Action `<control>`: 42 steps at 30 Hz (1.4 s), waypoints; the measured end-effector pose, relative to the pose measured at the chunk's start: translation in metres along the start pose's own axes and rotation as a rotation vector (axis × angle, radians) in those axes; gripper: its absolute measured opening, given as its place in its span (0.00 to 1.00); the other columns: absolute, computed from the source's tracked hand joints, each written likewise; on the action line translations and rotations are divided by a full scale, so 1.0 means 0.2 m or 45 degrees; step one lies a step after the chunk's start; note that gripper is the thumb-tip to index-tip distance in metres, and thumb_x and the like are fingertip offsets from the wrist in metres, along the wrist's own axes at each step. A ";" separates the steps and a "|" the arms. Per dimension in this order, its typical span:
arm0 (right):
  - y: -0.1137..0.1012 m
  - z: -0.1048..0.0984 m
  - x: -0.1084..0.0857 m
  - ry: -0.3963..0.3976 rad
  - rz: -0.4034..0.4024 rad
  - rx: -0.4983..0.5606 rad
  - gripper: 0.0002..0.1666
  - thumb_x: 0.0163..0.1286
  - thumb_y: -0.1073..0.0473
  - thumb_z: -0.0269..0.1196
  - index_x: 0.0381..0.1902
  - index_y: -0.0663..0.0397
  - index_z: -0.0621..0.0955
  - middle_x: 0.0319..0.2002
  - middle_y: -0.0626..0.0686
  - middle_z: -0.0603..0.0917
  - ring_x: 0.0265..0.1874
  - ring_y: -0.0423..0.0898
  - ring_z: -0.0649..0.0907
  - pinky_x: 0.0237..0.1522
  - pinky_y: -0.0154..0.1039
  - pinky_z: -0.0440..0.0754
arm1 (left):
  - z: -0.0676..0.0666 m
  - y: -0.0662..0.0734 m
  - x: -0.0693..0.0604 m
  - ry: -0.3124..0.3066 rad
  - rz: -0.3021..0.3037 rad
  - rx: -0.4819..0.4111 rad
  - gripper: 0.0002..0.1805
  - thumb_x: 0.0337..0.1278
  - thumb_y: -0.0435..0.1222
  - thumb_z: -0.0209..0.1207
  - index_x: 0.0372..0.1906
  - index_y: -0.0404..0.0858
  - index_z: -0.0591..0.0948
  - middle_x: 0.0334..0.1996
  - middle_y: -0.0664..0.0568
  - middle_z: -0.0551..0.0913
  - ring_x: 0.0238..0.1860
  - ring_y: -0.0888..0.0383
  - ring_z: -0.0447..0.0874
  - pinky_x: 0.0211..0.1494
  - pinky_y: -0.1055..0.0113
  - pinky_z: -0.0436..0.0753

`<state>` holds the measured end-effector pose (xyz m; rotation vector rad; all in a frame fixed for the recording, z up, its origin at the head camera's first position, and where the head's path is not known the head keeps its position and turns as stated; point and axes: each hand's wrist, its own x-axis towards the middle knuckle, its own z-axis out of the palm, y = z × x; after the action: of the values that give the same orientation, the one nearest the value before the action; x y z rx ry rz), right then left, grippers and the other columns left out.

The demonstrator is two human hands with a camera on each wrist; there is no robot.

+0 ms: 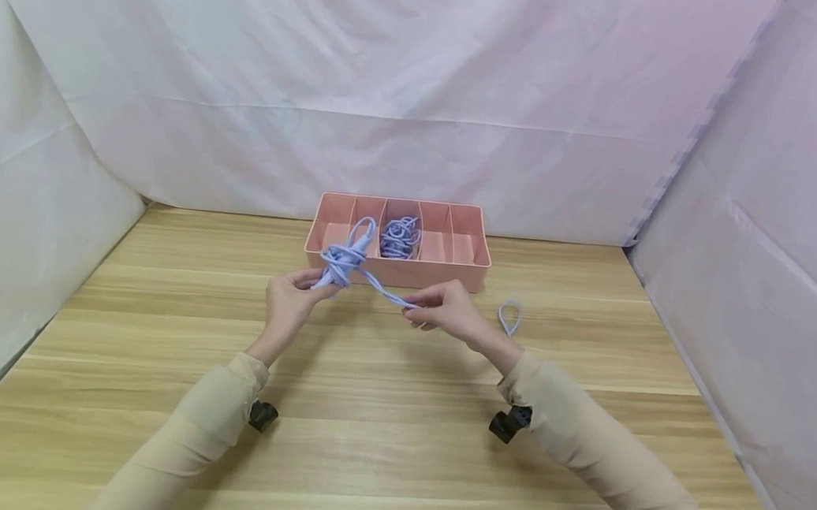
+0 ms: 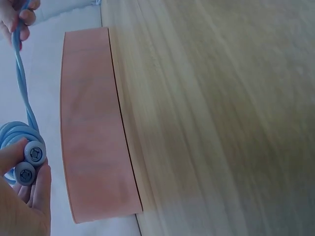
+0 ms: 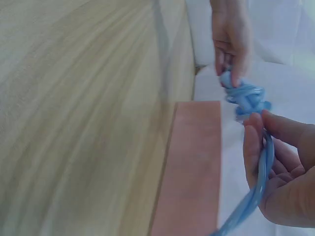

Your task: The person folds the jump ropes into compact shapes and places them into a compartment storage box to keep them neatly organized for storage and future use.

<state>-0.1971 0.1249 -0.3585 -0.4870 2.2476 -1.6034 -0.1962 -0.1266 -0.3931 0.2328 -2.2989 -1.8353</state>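
Observation:
A light blue jump rope [image 1: 342,260] is held up between the two hands in front of the pink box. My left hand [image 1: 290,302] grips its two handles side by side, their round ends [image 2: 34,153] facing the left wrist camera. Cord is wound around the handles, and a small loop sticks up past them. With thumb and fingers, my right hand [image 1: 447,313] pinches the doubled cord [image 3: 263,167] that stretches from the bundle. A cord loop [image 1: 509,317] shows beyond the right forearm; how it joins the rest is hidden.
The pink divided box [image 1: 396,272] stands at the table's back edge, near the white curtain [image 1: 401,152]. Its middle compartment contains another bundle of blue cord [image 1: 400,237]. White cloth also borders both sides of the wooden table [image 1: 380,458].

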 end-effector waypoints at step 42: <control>-0.41 -0.15 0.04 -0.135 -0.630 -0.598 0.10 0.60 0.71 0.59 0.39 0.61 0.83 0.36 0.55 0.84 0.36 0.45 0.81 0.38 0.37 0.81 | 0.06 0.12 -0.17 -0.567 0.415 0.386 0.13 0.39 0.31 0.68 0.35 0.32 0.84 0.28 0.46 0.85 0.27 0.59 0.84 0.28 0.72 0.81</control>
<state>-0.2113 0.1208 -0.2729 -1.3023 2.5486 -1.1783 -0.1669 -0.1020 -0.3742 -0.5348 -2.6978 -1.4839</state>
